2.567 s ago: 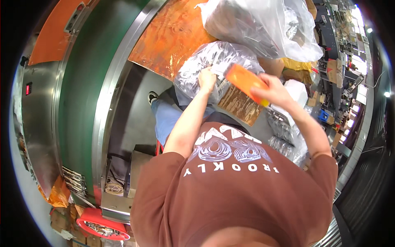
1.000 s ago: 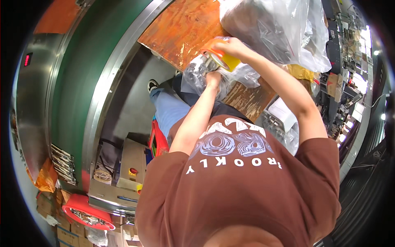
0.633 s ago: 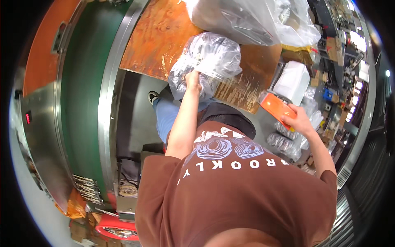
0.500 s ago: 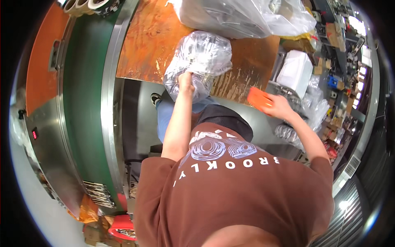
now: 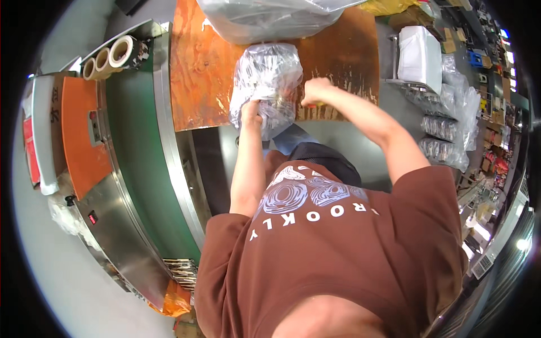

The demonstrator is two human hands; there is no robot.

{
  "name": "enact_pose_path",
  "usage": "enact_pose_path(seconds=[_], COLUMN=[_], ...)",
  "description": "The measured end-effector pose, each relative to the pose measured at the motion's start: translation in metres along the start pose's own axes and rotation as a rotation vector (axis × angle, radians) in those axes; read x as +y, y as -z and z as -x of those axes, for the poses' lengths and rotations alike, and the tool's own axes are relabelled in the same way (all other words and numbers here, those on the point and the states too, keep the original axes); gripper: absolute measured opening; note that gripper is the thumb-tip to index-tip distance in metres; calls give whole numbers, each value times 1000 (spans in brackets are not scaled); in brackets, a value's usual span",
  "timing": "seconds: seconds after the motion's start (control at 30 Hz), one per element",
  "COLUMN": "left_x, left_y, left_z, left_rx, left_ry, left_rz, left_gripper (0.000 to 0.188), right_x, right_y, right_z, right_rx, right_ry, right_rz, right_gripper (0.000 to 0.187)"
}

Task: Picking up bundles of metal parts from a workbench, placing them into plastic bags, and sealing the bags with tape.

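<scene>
A clear plastic bag (image 5: 269, 67) with something dark and shiny inside lies at the near edge of the wooden table (image 5: 198, 79). Its gathered end hangs over that edge. My left hand (image 5: 252, 114) is closed around the bunched plastic there. Just right of the bag, my right hand (image 5: 317, 91) is closed in a fist above the table. Only small orange-red glimpses show by its fingers; the orange handheld piece seen earlier is mostly hidden, and its kind is unclear.
A large plastic sack (image 5: 270, 21) covers the table's far side. On the left runs a green belt (image 5: 132, 135) with a metal rim, with tape rolls (image 5: 121, 52) at its far end. A white bundle (image 5: 418, 56) and several plastic-wrapped packs (image 5: 439, 125) are at the right.
My right hand has swung left and inward to beside the bag, bringing the orange piece mostly out of sight. My left hand keeps its grip on the plastic. The view has shifted.
</scene>
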State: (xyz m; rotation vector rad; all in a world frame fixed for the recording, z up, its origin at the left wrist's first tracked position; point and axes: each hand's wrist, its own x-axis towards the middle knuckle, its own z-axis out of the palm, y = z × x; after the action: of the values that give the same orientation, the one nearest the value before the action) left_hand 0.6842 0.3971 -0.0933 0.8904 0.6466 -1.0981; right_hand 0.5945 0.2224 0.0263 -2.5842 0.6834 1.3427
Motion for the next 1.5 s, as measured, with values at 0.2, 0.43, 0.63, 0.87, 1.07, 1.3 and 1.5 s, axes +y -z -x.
enact_pose_path(seconds=[0.2,0.43,0.63,0.87,1.07,1.3,1.5], left_x=[27,79,-3,16,91,101,102], left_y=[95,-25,-80,-139,-171,-154,-134], left_z=[-32,88,47,48,163,197,216], left_rx=[216,145,-720,-768,-1382,-1345,-1129], left_ry=[-136,-740,-955,-296,68,-692,-745], left_rz=[73,-1866,-2720,-2083,-911,-1313,-1226], left_gripper=[41,26,24,44,84,66,50], right_x=[-15,148,69,45,54,45,24], right_y=[-52,-82,-15,1,-4,7,5], right_z=[-33,108,169,252,258,249,236], right_rx=[131,40,698,1052,1001,1020,1056], right_ry=[23,-569,-88,601,752,737,773], right_rz=[554,-237,-664,-350,57,-65,-319], right_gripper=[29,50,37,31,32,21,32])
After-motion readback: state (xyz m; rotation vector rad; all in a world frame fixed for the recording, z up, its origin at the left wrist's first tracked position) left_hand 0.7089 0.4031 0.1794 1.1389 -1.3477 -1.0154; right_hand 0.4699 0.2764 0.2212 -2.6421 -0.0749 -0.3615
